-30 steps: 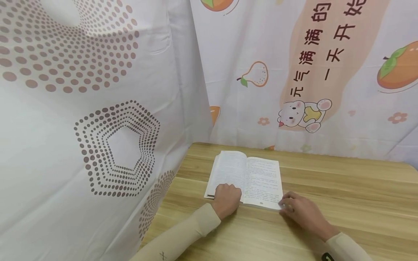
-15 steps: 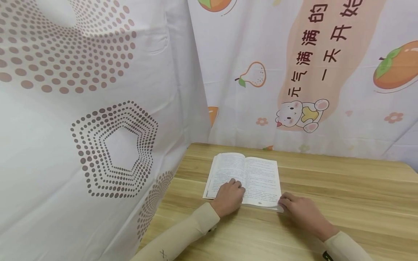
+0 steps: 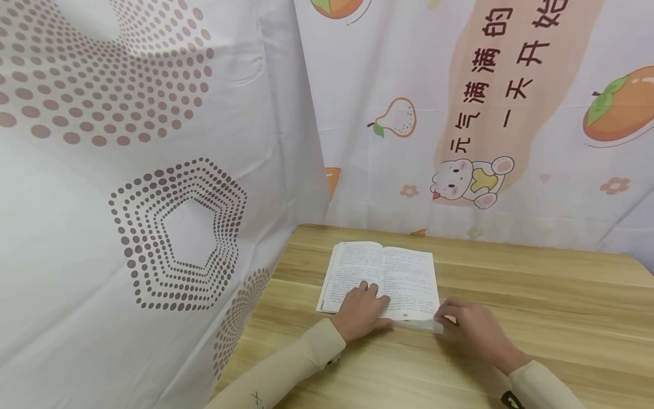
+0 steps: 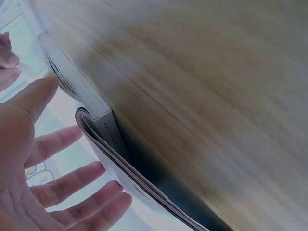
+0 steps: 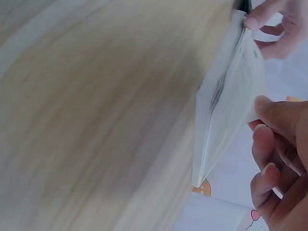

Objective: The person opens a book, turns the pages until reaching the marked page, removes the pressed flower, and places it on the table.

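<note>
An open paperback book [image 3: 409, 275] with printed pages lies on the wooden table, spine pointing away from me. My left hand [image 3: 359, 311] rests on the lower part of the left page, fingers spread, with the thumb at the bottom edge near the spine. In the left wrist view, its fingers [image 4: 60, 187] are fairly straight against the curved left pages. At the book's lower right corner, my right hand [image 3: 472, 328] pinches a page between thumb and index finger. The right wrist view shows that page [image 5: 243, 89] lifted and bowed above the pages below; the other fingers curl loosely.
The wooden table [image 3: 536, 295] extends to the right of the book. A white curtain with dotted shapes [image 3: 189, 233] hangs along the left side. Behind the table hangs another curtain with fruit prints and lettering [image 3: 398, 116].
My left hand has gone from curled at the book's lower edge to spread over the left page, its thumb moving right. The right hand has raised the page corner. The view shifted slightly.
</note>
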`<action>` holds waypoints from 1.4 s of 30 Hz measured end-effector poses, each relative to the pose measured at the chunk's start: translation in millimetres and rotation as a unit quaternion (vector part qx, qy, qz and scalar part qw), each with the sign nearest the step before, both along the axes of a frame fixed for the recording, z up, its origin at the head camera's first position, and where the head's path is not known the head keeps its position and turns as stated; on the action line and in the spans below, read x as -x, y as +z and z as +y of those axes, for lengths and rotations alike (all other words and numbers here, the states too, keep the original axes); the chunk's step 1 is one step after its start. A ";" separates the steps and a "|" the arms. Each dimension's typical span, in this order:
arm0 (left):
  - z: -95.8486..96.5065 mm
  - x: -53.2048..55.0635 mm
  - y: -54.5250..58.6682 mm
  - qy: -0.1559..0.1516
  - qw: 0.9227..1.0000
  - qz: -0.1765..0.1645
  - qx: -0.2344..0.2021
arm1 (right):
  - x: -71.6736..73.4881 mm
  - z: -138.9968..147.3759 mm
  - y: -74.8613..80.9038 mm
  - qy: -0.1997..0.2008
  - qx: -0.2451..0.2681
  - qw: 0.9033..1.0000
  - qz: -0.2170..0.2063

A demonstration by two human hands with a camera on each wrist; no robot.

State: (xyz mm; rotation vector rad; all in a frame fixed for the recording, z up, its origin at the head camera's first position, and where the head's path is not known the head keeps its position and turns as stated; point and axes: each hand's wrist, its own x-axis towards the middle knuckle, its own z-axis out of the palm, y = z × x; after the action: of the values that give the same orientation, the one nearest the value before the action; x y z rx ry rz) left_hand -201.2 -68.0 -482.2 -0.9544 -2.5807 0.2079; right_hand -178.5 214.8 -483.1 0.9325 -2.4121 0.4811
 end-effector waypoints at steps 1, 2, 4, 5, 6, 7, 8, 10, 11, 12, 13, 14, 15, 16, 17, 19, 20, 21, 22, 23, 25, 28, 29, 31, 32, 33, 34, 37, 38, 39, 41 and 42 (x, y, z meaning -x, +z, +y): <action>0.1 -0.4 0.8 0.001 1.000 -0.002 0.002 | 0.0 -0.1 1.2 0.000 0.009 1.000 -0.003; 0.1 -0.3 0.9 0.004 1.000 -0.006 0.004 | 0.4 -0.3 2.2 0.003 0.018 1.000 -0.001; 0.3 -0.6 2.1 0.007 1.000 -0.014 0.007 | 0.8 -0.9 4.2 0.008 0.034 0.999 0.011; 0.5 -0.8 3.0 0.008 1.000 -0.019 0.009 | 1.1 -1.4 5.2 0.011 0.041 0.999 0.019; 0.7 -0.8 4.1 0.007 1.000 -0.022 0.011 | 1.5 -2.0 6.1 0.013 0.048 0.998 0.027; 0.7 -1.0 5.0 0.007 1.000 -0.024 0.013 | 1.9 -2.8 7.1 0.016 0.055 0.998 0.032; 0.7 -0.7 4.8 0.005 1.000 -0.022 0.014 | 2.2 -3.5 8.1 0.019 0.061 0.997 0.037; 1.0 -0.6 5.8 -0.003 1.000 -0.011 0.015 | 3.2 -4.6 9.7 0.019 0.077 0.996 0.044; 1.1 -0.3 5.7 -0.008 1.000 -0.003 0.013 | 3.4 -5.0 10.6 0.018 0.086 0.995 0.045; 1.1 0.1 5.7 -0.012 1.000 0.006 0.011 | 3.4 -5.2 11.3 0.016 0.093 0.995 0.045; 0.9 0.0 5.4 -0.015 1.000 0.013 0.008 | 3.2 -5.2 11.8 0.011 0.100 0.994 0.045; 0.9 0.3 5.1 -0.017 1.000 0.018 0.004 | 2.9 -5.0 12.2 0.006 0.106 0.993 0.044; 0.9 0.2 5.9 -0.018 1.000 0.017 0.001 | 2.5 -4.4 12.2 -0.001 0.109 0.993 0.044; 0.7 0.3 5.9 -0.017 1.000 0.016 -0.003 | 1.9 -3.9 12.0 -0.007 0.111 0.993 0.041; 0.6 0.2 6.1 -0.014 1.000 0.011 -0.007 | 1.5 -3.1 11.5 -0.013 0.111 0.993 0.039; 0.2 0.3 6.0 -0.005 1.000 0.004 -0.010 | 0.7 -1.6 9.7 -0.024 0.104 0.994 0.034; -0.1 0.4 5.8 0.000 1.000 0.004 -0.010 | 0.5 -0.9 8.2 -0.028 0.097 0.994 0.030; -0.5 0.5 5.4 0.005 1.000 0.008 -0.011 | 0.2 -0.4 6.5 -0.032 0.089 0.995 0.024; -0.8 0.4 5.0 0.009 1.000 0.014 -0.013 | -0.2 0.1 4.8 -0.036 0.079 0.996 0.014; -1.3 0.4 4.5 0.012 1.000 0.021 -0.016 | -0.9 0.4 3.2 -0.040 0.068 0.997 0.002; -2.2 0.2 3.3 0.012 0.999 0.037 -0.024 | -2.6 0.8 0.2 -0.052 0.041 0.997 -0.027; -3.0 0.2 1.5 0.003 0.998 0.052 -0.037 | -5.5 1.4 -2.8 -0.067 0.003 0.994 -0.083; -3.1 0.5 0.9 0.000 0.998 0.056 -0.038 | -6.2 1.5 -3.3 -0.071 -0.008 0.993 -0.097; -3.1 1.4 -0.4 -0.003 0.997 0.062 -0.038 | -7.2 1.5 -4.5 -0.072 -0.028 0.990 -0.116; -3.2 1.9 -0.9 -0.003 0.997 0.064 -0.035 | -7.3 1.6 -5.2 -0.070 -0.035 0.989 -0.122; -3.2 2.4 -1.4 -0.002 0.997 0.066 -0.032 | -7.3 1.6 -6.0 -0.068 -0.041 0.989 -0.122; -3.4 3.2 -2.3 -0.001 0.997 0.066 -0.030 | -7.2 1.6 -6.7 -0.066 -0.046 0.989 -0.122; -3.7 3.8 -2.7 -0.002 0.998 0.059 -0.024 | -7.3 1.9 -8.2 -0.063 -0.055 0.989 -0.119; -3.8 3.7 -2.7 -0.003 0.998 0.056 -0.024 | -7.4 2.1 -8.3 -0.062 -0.057 0.989 -0.118; -3.9 3.6 -2.7 -0.004 0.998 0.053 -0.024 | -7.4 2.3 -8.4 -0.060 -0.059 0.990 -0.117; -4.2 2.9 -2.4 -0.008 0.998 0.049 -0.024 | -7.5 2.4 -7.8 -0.055 -0.064 0.990 -0.112; -4.4 3.0 -2.5 -0.011 0.998 0.049 -0.025 | -7.5 2.5 -7.4 -0.051 -0.066 0.991 -0.107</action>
State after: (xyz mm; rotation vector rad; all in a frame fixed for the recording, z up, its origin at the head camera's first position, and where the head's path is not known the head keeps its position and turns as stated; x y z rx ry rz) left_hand -204.2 -72.4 -484.7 -0.9298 -2.4737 0.1789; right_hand -171.0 217.3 -490.5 0.8451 -2.6989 0.4047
